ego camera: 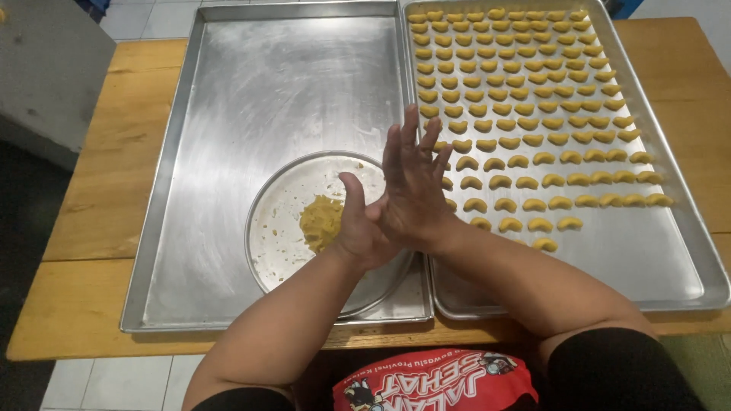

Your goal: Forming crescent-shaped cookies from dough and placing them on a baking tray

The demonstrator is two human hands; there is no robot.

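Note:
My left hand [356, 232] and my right hand [415, 186] are pressed palm to palm over the seam between two metal trays. The right hand's fingers are spread and point upward, and the left thumb sticks up. Whatever lies between the palms is hidden. Just left of the hands, a lump of yellow dough [320, 222] sits on a round metal plate [278, 228] inside the left tray [251, 91]. The right tray [655, 262] holds several rows of small yellow crescent-shaped dough pieces [518, 99], the nearest ones beside my right wrist.
Both trays rest on a wooden table [95, 175]. The left tray's surface is bare apart from the plate. Bare metal shows in the right tray's near corner. A grey-white block [46, 68] stands at the far left.

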